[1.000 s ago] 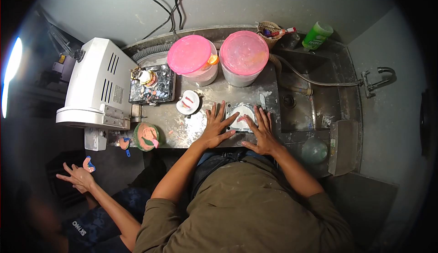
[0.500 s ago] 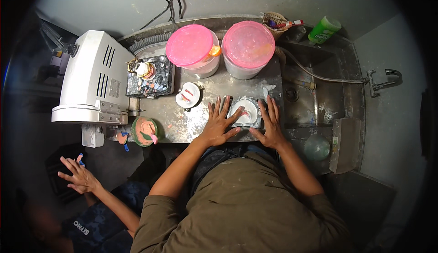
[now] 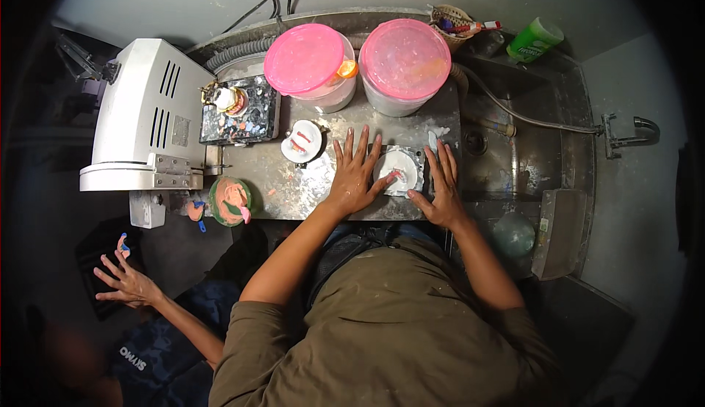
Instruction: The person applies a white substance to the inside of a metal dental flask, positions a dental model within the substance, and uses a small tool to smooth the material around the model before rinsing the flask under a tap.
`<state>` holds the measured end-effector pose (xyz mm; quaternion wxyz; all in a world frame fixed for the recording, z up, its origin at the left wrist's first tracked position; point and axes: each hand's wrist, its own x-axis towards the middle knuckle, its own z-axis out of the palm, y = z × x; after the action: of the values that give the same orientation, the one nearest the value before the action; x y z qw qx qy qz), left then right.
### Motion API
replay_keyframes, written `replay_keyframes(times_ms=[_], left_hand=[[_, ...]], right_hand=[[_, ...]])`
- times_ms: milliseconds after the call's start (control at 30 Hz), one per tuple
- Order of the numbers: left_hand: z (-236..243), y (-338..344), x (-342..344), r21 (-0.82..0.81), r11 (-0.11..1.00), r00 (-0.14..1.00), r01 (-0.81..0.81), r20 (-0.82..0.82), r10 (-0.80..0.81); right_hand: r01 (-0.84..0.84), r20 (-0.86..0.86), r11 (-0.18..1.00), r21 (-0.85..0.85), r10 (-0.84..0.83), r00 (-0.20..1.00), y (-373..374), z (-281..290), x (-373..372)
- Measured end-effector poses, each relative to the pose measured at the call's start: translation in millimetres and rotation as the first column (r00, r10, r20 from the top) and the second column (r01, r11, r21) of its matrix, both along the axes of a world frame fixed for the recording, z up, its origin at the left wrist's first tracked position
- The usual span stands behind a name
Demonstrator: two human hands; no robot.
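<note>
My left hand point(image 3: 352, 179) rests on the steel bench with fingers spread, its thumb reaching onto white plaster point(image 3: 389, 160) in a square metal flask point(image 3: 416, 187), at a small pink-red piece point(image 3: 401, 177). My right hand point(image 3: 444, 201) is open at the flask's right side, fingers straddling that edge. A round white mould point(image 3: 302, 150) with red strips lies left of my left hand, and a green bowl of pinkish paste point(image 3: 226, 194) sits at the bench's front left.
Two pink-lidded buckets point(image 3: 301, 58) stand behind, beside a stone block point(image 3: 253, 121) bearing a dental model. A white machine point(image 3: 139, 113) is at left, a sink point(image 3: 514, 157) at right. A co-worker's hand point(image 3: 132, 286) is at lower left near a blue tray point(image 3: 124, 242) with pink material.
The bench appears higher in the picture. My hands stay at the flask, fingers spread, with slight shifts. The co-worker's hand and tray have moved left, and the tray up.
</note>
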<state>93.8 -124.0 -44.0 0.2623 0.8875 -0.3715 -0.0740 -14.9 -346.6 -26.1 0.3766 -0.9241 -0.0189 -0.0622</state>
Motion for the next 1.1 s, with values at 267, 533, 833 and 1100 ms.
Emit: replay_keyframes(times_ms=[267, 533, 833, 1100], left_hand=[[2, -7, 9, 0.044, 0.999, 0.998, -0.012, 0.057, 0.01], [4, -6, 12, 0.022, 1.0, 0.999, 0.02, 0.026, -0.021], [18, 23, 2, 0.062, 0.969, 0.969, 0.241, -0.07, -0.237], [32, 49, -18, 0.139, 0.919, 0.925, 0.368, -0.156, -0.346]], right_hand=[[0.02, 0.016, 1.0, 0.003, -0.02, 1.0, -6, 0, -3], [0.034, 0.034, 0.999, 0.016, -0.035, 0.999, -8, -3, -6], [-0.038, 0.048, 0.999, 0.008, 0.038, 0.998, -2, 6, -9], [-0.138, -0.024, 0.986, -0.091, 0.137, 0.99, 9, 17, -8]])
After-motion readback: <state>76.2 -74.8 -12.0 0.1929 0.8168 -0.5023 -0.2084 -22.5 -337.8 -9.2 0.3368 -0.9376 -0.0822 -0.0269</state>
